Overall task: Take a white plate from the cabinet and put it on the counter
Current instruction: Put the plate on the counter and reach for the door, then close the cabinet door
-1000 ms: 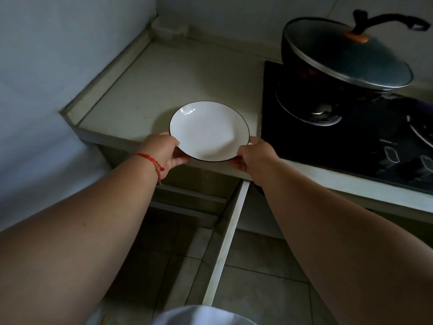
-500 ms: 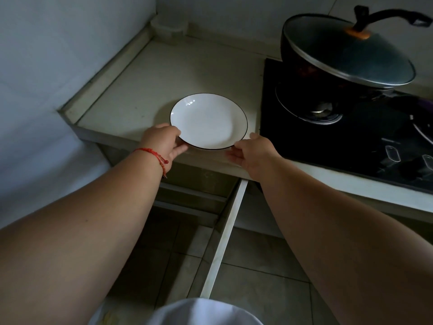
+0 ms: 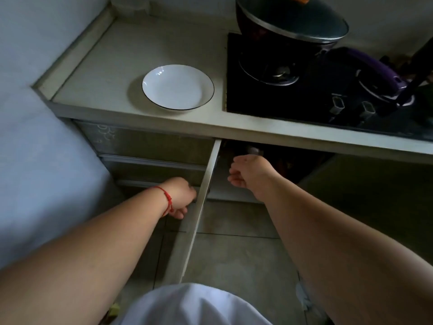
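Round white plate w/ thin dark rim (image 3: 177, 87) lies flat on the pale tabletop (image 3: 98, 73), 9 o'clock of the black stove (image 3: 276, 95), set back from the edge so it can't slip. Since 0.5 s ago both hands let go: left hand (image 3: 180, 197) fingers curled at the open cabinet door (image 3: 203, 195), grasp unclear; right hand (image 3: 249, 174) loose, empty, below.

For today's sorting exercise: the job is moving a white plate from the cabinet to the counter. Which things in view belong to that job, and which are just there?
Job: white plate, counter, open cabinet door, left hand, right hand.

Just there: lidded wok, black stove, purple-handled pan.
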